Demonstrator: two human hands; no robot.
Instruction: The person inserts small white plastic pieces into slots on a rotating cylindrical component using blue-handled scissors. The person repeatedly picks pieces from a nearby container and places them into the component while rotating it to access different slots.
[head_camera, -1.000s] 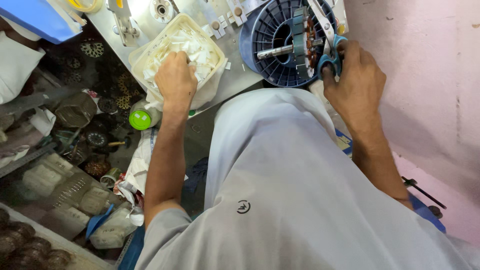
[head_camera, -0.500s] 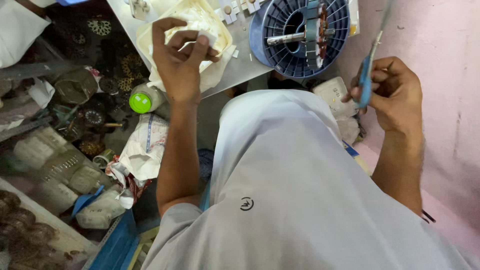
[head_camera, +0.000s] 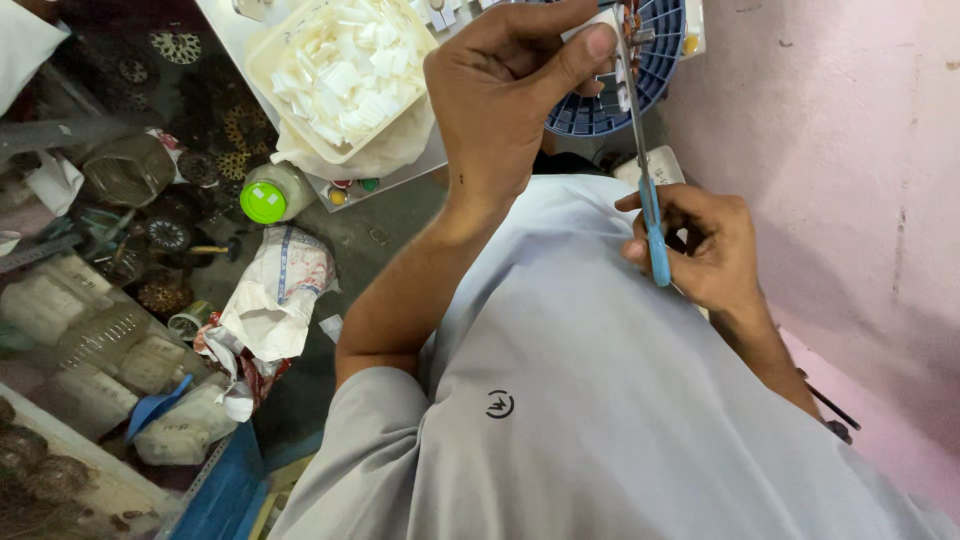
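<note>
Closest to me is my grey shirt (head_camera: 620, 420), filling the lower part of the view. Just above it my right hand (head_camera: 705, 245) is curled around the blue handles of a pair of scissors (head_camera: 645, 170), whose long blades point up and away toward the round blue fan part (head_camera: 640, 90). My left hand (head_camera: 510, 95) is raised beyond that, fingers (head_camera: 590, 45) pinched narrow on a small white piece held against the scissor blades, right in front of the fan part. To the left of that hand sits a cream tub (head_camera: 335, 95) full of white pieces, on the edge of a light table (head_camera: 400, 175). Below the table, on the floor, stand a green-capped bottle (head_camera: 265, 200) and a crumpled white sack (head_camera: 280, 290).
</note>
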